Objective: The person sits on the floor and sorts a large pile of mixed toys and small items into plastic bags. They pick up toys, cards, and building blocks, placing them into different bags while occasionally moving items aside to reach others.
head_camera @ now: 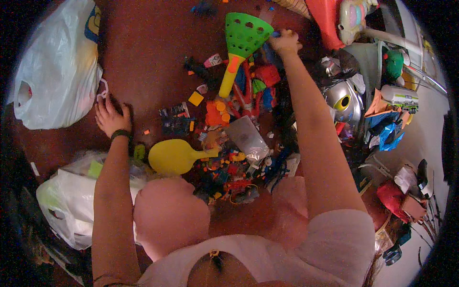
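Note:
My left hand [113, 118] lies palm down on the dark red floor with fingers spread, a dark band at its wrist. Its fingertips reach a small pale plastic loop [103, 89] beside a white plastic bag [57, 79]. Far forward, my right hand [287, 43] has curled fingers at the rim of a green perforated scoop [245, 36] with a yellow handle [227, 80]. A small blue thing [275, 34] shows at its fingertips; blur hides whether it is gripped. Between my arms lie a yellow paddle [172, 156], a clear plastic packet [247, 138] and many small toy pieces [233, 168].
A second plastic bag [68, 201] sits by my left forearm. On the right are a silver mask-like toy [344, 100] with a yellow eye, a grey bin [365, 61] and a toy tanker truck [400, 96]. A red plastic object [328, 25] stands at the top right.

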Demonstrator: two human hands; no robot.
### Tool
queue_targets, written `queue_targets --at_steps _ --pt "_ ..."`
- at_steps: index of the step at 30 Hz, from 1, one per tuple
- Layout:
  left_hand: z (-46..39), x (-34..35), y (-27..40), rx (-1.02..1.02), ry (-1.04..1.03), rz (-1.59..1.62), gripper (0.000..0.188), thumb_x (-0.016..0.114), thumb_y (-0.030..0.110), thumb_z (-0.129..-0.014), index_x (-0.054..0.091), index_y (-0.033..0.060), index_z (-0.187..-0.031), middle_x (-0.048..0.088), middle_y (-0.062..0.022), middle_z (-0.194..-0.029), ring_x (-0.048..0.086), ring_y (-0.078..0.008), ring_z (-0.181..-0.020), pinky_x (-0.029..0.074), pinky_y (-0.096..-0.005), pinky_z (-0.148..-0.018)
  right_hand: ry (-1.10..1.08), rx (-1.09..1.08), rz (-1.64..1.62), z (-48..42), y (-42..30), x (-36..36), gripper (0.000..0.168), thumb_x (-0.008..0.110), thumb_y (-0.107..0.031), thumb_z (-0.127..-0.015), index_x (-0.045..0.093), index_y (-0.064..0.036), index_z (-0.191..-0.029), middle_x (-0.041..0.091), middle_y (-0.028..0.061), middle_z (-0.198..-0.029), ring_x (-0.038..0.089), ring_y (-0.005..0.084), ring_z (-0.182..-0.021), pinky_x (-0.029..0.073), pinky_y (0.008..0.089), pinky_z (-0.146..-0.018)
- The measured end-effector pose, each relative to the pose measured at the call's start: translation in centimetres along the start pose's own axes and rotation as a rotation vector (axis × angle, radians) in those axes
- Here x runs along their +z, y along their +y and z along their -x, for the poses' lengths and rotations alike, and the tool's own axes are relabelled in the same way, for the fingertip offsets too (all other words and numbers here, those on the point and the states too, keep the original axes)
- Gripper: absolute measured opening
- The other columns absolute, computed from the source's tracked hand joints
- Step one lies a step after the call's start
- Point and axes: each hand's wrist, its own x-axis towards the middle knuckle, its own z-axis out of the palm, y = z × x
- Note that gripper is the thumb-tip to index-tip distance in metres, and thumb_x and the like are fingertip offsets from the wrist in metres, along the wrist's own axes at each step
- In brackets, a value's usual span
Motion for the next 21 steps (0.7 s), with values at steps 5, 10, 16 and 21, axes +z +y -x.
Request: queue_targets --at_steps 5,10,16,21 --pt "-0.5 0.0 1.4 0.027 -0.015 -0.002 0.064 0.055 0.045 -0.086 0.037 0.0252 -0.144 0.031 -0.0025 -0.153 0.028 -0.0278 -0.141 0.024 -0.0529 -0.112 0.353 -0.307 -0.664 4.7 5.5 -2.0 0.077 0.054 -0.058 -0.075 0.045 -0.012 -0.137 0.044 0.0206 -0.14 0.038 0.0389 -0.132 0.034 0.0517 -0.108" --pt "-0.6 -0.1 1.3 0.053 0.044 0.052 0.064 0.055 0.044 -0.085 0.038 0.026 -0.144 0.034 -0.0037 -0.152 0.03 -0.0283 -0.14 0.025 -0.0523 -0.112 -0.542 -0.202 -2.317 9.0 5.0 -7.3 0.074 0.049 -0.04 -0.075 0.041 0.0 -0.137 0.048 0.0233 -0.137 0.048 0.0398 -0.124 0.035 0.052 -0.108" --pt "-0.5 -0.1 1.4 0.012 0.004 0.001 0.063 0.054 0.044 -0.086 0.038 0.0264 -0.144 0.034 -0.0039 -0.151 0.031 -0.0287 -0.14 0.025 -0.0525 -0.112 -0.144 -0.427 -1.88 12.0 2.4 -13.1 0.094 0.063 -0.038 -0.063 0.032 0.004 -0.141 0.048 0.0267 -0.133 0.051 0.0399 -0.121 0.04 0.0496 -0.105" --pt "-0.6 -0.3 1.5 0.013 0.011 0.0 0.062 0.054 0.044 -0.086 0.038 0.0268 -0.144 0.034 -0.0034 -0.152 0.031 -0.0287 -0.139 0.026 -0.0531 -0.111 -0.483 -0.812 -1.914 12.2 3.5 -14.9 0.1 0.069 -0.051 -0.065 0.031 -0.002 -0.144 0.049 0.0221 -0.134 0.049 0.0373 -0.122 0.04 0.0504 -0.104"
